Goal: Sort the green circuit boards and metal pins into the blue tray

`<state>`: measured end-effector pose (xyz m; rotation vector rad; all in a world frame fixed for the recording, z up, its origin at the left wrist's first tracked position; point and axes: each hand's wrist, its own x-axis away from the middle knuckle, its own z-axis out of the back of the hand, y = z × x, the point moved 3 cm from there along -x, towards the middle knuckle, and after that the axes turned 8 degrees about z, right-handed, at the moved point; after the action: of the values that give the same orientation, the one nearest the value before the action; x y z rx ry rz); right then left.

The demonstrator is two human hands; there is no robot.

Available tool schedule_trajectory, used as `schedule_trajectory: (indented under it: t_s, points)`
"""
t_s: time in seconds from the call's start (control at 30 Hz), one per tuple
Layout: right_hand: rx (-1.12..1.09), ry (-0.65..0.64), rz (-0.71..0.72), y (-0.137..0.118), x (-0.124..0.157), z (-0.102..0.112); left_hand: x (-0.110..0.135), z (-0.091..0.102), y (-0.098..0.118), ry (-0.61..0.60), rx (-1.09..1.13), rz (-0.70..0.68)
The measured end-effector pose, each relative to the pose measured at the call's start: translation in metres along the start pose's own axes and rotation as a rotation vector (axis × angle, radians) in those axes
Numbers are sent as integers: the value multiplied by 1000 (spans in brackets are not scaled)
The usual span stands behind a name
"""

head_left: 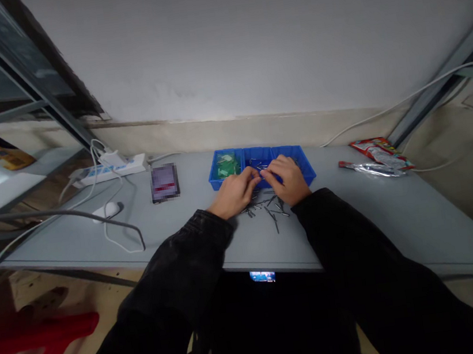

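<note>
My left hand (235, 192) and my right hand (286, 178) meet at the front of a row of blue plastic bins (309, 171). The fingers of both are pinched together, their tips nearly touching. Whatever lies between them is too small and hidden to name. Green and pale small pieces (227, 165) fill the left bin. In the middle bin I see a few thin metal pieces, partly covered by my fingers. Several dark, slim metal pieces (274, 214) are scattered on the grey table below my hands.
At left on the grey table (372, 217) are a white power strip (117, 168) with cables, a white mouse (108, 211) and a pixelated dark rectangular item (164, 182). A red packet (379, 152) and a clear-wrapped item (373, 170) lie at right. A red stool (39, 336) stands below left.
</note>
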<state>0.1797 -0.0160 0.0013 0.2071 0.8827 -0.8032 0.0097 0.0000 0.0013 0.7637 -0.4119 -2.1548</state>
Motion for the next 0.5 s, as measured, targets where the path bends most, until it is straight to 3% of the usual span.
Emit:
schedule_trajectory:
  t_s: [0.27,0.5]
  points:
    - [-112,13,-6,1,0,-3,0,3,-1,78,22,26]
    - [-183,48,64,-4,-2,0,0,3,0,74,1,12]
